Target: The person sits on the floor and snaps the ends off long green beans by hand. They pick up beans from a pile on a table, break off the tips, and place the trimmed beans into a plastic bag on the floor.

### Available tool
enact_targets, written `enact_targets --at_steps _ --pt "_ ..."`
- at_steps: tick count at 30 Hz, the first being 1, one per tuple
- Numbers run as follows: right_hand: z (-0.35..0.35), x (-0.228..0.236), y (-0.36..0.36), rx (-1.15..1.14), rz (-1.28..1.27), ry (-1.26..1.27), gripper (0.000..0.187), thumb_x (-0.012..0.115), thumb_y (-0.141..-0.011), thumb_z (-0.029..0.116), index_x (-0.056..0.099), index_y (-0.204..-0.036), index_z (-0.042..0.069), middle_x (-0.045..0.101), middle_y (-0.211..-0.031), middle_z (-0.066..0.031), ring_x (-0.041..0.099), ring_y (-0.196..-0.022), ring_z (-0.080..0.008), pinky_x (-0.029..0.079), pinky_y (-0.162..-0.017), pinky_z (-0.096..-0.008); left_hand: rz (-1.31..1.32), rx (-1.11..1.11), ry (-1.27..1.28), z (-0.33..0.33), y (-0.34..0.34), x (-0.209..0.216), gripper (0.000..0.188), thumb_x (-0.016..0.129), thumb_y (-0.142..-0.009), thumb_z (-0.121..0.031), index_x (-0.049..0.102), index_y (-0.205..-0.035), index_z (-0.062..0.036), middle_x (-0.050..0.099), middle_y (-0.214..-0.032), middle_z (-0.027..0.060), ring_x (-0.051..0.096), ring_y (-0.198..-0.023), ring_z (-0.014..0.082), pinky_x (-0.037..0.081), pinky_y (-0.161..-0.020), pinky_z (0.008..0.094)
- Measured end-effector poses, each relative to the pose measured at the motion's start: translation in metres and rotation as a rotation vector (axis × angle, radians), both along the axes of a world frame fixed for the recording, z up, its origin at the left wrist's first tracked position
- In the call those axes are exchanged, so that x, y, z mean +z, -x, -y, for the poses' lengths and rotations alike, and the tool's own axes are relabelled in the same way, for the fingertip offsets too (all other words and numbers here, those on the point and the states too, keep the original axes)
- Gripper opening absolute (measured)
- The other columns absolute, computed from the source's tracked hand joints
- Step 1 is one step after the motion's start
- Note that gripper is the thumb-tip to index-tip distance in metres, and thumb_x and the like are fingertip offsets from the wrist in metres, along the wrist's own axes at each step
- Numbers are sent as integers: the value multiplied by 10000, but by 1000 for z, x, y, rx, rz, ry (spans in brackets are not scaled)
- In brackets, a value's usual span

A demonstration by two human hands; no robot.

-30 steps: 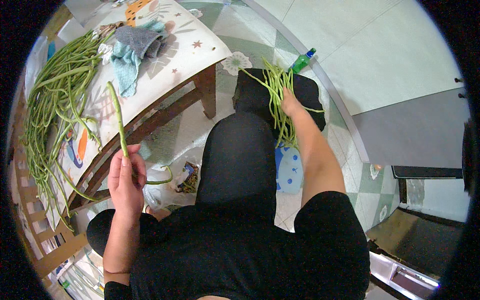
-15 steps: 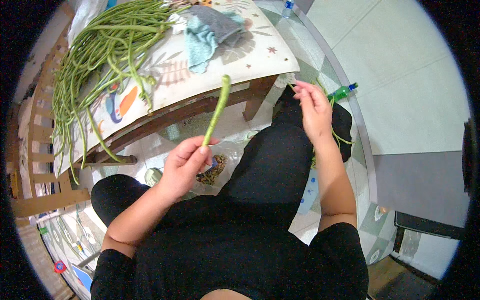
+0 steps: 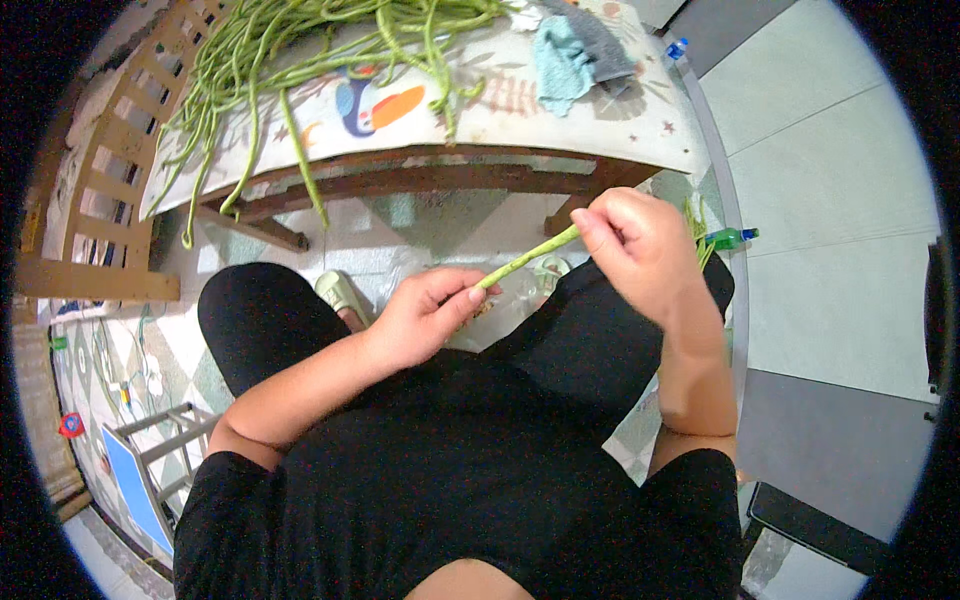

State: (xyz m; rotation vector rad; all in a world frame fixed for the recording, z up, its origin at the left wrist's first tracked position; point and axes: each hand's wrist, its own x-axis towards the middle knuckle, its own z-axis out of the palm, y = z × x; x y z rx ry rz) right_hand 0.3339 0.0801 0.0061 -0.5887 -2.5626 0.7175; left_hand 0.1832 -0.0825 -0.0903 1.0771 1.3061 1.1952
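You can read no words or numbers anywhere in front of you. At the far right, the small clear-and-blue bottle (image 3: 677, 48) is too small for you to make out any label. Nearer, on your right, the green bottle (image 3: 725, 240) gives you no legible marking either. On your left, the little red-and-blue thing (image 3: 71, 425) is too small to read.

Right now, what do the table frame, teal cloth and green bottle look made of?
Table frame: probably wood; dark brown, stained-looking, squared beams. Teal cloth: woven or knitted textile, fibre unclear; matte, with soft, crumpled folds. Green bottle: likely glass, though plastic is possible; glossy, translucent-looking green.
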Motion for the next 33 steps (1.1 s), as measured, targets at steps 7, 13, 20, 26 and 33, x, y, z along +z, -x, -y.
enact_targets --at_steps 7,13,20,26,33 --pt "5 3 8 145 173 724 329 460 -858 216 448 -578 44 397 -522 28 335 -487 -44 270 -443 -213 298 -73 56 18 15 -8 355 367 -898 -354 518 -771 -59 398 -587 -23 346 -534 77 296 -494 208" --pt "8 -3 7 95 32 1053 343 431 -870 276 447 -591 76 387 -514 37 316 -459 -39 240 -420 -188 504 -174 49 21 23 2 393 379 -879 -410 507 -746 -63 387 -565 -19 343 -516 85 285 -484 206" --pt "17 -9 7 -62 -134 942 301 360 -900 188 428 -649 36 398 -590 -11 318 -480 -49 254 -422 -180 406 -89 -16 21 16 18 239 457 -876 -251 567 -905 -41 491 -652 -11 416 -572 58 329 -519 186" --pt "17 -17 2 6 -169 810 264 350 -907 190 467 -754 11 421 -626 -24 352 -513 -54 283 -451 -173 290 -1 -104 19 14 18 181 480 -867 -194 560 -920 -41 523 -700 -5 452 -608 55 362 -531 183" --pt "15 -28 1 103 -218 867 269 350 -906 217 517 -890 6 504 -709 -42 454 -589 -86 350 -501 -185 559 127 -84 18 22 13 209 419 -894 -229 533 -902 -54 479 -666 -21 410 -566 56 332 -514 182"
